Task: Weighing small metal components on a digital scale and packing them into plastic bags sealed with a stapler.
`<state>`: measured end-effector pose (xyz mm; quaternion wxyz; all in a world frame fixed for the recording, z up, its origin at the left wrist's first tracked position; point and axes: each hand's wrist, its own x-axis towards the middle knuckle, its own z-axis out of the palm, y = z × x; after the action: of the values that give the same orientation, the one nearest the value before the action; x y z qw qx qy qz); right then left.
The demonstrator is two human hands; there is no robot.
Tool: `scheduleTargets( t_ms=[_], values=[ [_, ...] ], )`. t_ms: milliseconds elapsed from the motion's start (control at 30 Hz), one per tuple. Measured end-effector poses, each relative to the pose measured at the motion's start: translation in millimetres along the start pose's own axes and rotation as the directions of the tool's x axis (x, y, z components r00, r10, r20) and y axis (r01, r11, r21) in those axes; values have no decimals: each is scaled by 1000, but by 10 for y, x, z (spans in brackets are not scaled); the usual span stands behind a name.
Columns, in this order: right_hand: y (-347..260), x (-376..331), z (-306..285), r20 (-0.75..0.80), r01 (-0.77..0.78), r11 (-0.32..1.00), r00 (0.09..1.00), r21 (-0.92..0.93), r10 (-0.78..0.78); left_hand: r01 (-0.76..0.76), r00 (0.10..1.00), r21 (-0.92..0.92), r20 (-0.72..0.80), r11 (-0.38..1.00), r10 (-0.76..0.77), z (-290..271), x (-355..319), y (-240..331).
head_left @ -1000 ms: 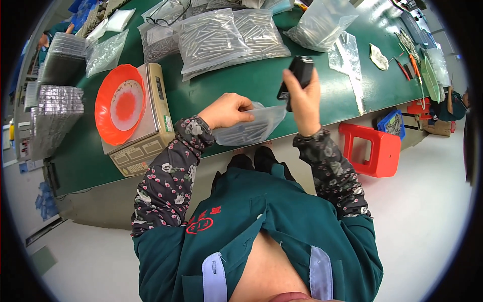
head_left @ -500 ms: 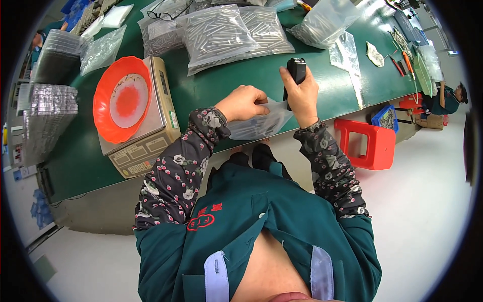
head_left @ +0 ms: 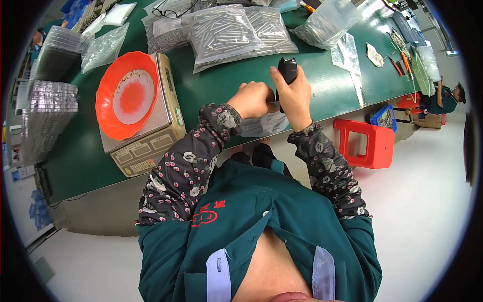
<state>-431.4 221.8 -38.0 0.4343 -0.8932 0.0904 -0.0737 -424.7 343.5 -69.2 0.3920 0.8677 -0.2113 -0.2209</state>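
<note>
A clear plastic bag (head_left: 265, 126) hangs at the near edge of the green table, its contents hard to make out. My left hand (head_left: 253, 100) is closed, gripping the top of the bag with curled fingers. Right beside it, my right hand (head_left: 296, 98) is wrapped round a black stapler (head_left: 288, 69) held upright. The stapler's lower end sits at the bag's top edge, partly hidden behind my fingers.
An orange-red bowl (head_left: 103, 98) rests on a scale (head_left: 173, 108) to the left. Sealed bags of metal pins (head_left: 226, 35) lie at the back, with an open bag of pins (head_left: 327, 25) to their right. A red stool (head_left: 377, 146) stands at the right; farther off is another person (head_left: 447, 98).
My left hand has moved right, its fingers now closer to the stapler. The right hand and stapler have shifted slightly left, and the bag's top is more bunched between the hands.
</note>
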Motion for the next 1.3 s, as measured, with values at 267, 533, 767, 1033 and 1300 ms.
scheduleTargets(
  t_ms=[267, 533, 767, 1033, 1300],
  values=[
    [50, 26, 52, -2, 18, 999, 1000, 50, -18, 1, 1000, -47, 15, 999, 0, -118, -222, 7],
    [-3, -1, 60, -23, -14, 1000, 1000, 11, 14, 33, 984, -176, -165, 984, -62, -227, -866, -346],
    [-188, -262, 293, 87, 19, 993, 996, 120, -29, 59, 985, -163, -153, 985, -85, -220, -858, -314],
    [-210, -226, 395, 134, 38, 995, 990, 97, -51, 34, 983, -142, -174, 989, -59, -201, -872, -323],
    [-229, -271, 411, 118, 6, 996, 993, 88, -17, 49, 954, -307, -268, 950, -136, -215, -1102, -436]
  ],
)
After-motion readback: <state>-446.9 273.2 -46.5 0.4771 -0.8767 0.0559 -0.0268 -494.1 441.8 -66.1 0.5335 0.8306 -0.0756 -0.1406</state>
